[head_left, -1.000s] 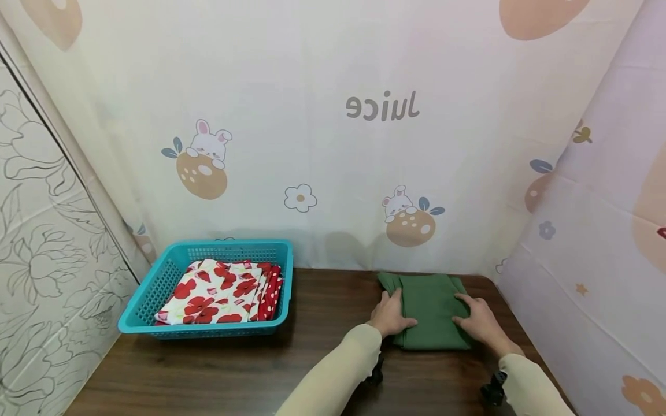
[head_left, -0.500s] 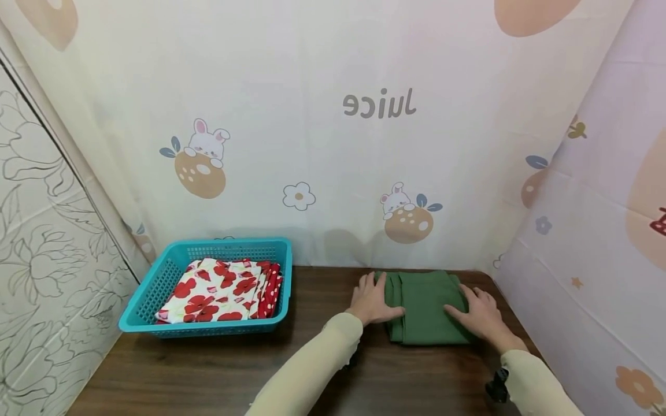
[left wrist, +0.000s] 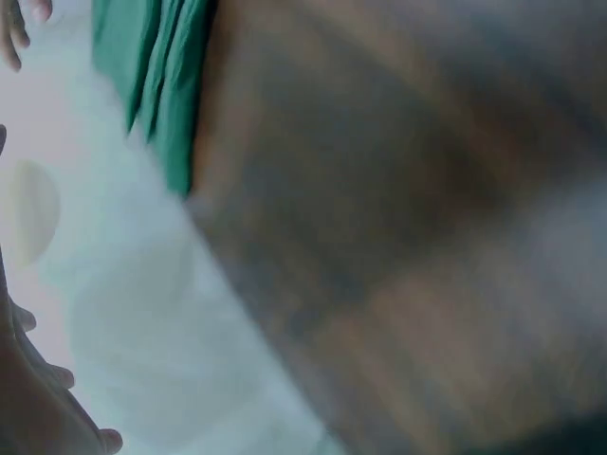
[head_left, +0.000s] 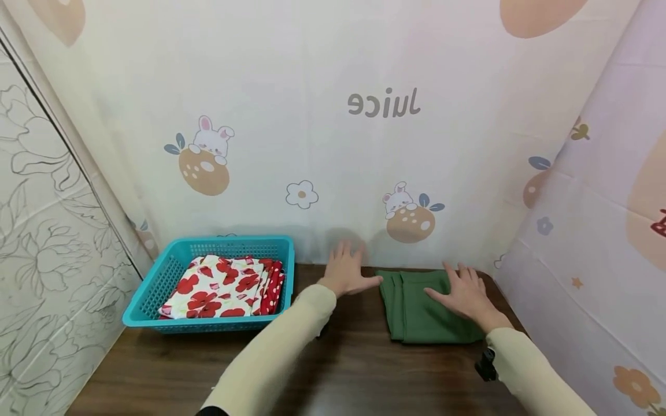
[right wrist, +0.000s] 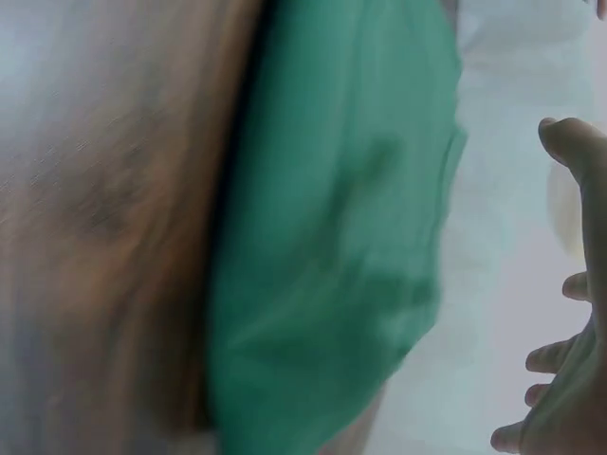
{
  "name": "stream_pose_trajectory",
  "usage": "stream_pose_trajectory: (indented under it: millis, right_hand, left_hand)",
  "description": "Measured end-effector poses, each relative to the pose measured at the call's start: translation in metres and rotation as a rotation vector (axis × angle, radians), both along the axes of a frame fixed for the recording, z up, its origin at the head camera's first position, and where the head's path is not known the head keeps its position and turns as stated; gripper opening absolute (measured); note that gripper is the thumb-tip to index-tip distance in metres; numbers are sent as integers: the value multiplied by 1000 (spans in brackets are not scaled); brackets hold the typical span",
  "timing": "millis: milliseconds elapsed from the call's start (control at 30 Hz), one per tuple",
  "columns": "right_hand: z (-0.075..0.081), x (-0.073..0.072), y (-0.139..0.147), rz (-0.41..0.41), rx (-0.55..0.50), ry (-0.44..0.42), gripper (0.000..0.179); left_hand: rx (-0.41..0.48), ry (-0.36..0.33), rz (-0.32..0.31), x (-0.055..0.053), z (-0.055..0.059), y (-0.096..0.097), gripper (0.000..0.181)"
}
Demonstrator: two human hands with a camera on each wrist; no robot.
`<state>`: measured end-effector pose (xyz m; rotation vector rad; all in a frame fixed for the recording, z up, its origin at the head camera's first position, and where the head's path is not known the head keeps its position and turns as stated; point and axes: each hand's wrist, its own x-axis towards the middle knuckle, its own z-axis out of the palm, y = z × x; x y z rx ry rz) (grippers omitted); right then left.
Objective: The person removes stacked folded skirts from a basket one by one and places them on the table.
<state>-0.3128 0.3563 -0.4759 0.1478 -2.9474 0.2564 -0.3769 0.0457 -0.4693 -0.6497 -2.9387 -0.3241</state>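
Note:
A folded green cloth (head_left: 418,315) lies flat on the right part of the table, with layered folds along its left side. My left hand (head_left: 347,273) is raised between the basket and the cloth, fingers spread and holding nothing; its thumb points at the cloth's far left corner. Over the cloth's right half my right hand (head_left: 465,293) hovers with spread fingers, nothing in its grasp. In the right wrist view the green cloth (right wrist: 332,246) spreads below the hand (right wrist: 579,313). Only the folded edge of the cloth (left wrist: 161,85) shows in the left wrist view.
A teal plastic basket (head_left: 208,326) stands at the left, holding a folded white cloth with red flowers (head_left: 215,289) and a red dotted cloth (head_left: 273,292). A printed curtain (head_left: 307,144) hangs right behind the brown wooden table (head_left: 354,370).
My left hand has left the cloth's left side and moved left, away from it. My right hand has come off the right edge and shifted left over the cloth.

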Motion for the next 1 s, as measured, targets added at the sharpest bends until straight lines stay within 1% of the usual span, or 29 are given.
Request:
stream_pose_trajectory:
  millis: [100,167,233,300,500,567,633,767,900,1000]
  right_hand:
    - [10,-8,-15,15,-9,-23,102]
    - [18,-13,-28,27,-24,-38,104]
    - [25,-18,-41,43,-38,-41,105]
    - [32,-23,-55,64,-44,-32,104]
    - [52,-34,-100,165,-64,31,101]
    - [56,-37,-118,207,-62,38,101]
    - [61,-39,-136,235,-67,24,101]
    - [67,-41,-170,252,-83,-22,103]
    - [69,-44,-200,251,-95,-60,103]
    - [69,-46,-222,264,-83,-66,102]
  left_hand:
    - [-9,18,7,-8,19,-20,105]
    - [9,28,13,-13,28,-36,105]
    - [44,25,30,-14,34,-53,105]
    - [69,18,50,-15,37,-70,105]
    - [115,2,100,-16,40,-125,103]
    - [127,0,126,-15,38,-146,103]
    - [134,-3,151,-13,36,-167,104]
    - [136,-8,189,-9,32,-205,104]
    - [148,-1,200,0,31,-239,105]
    - [126,10,212,6,32,-262,105]
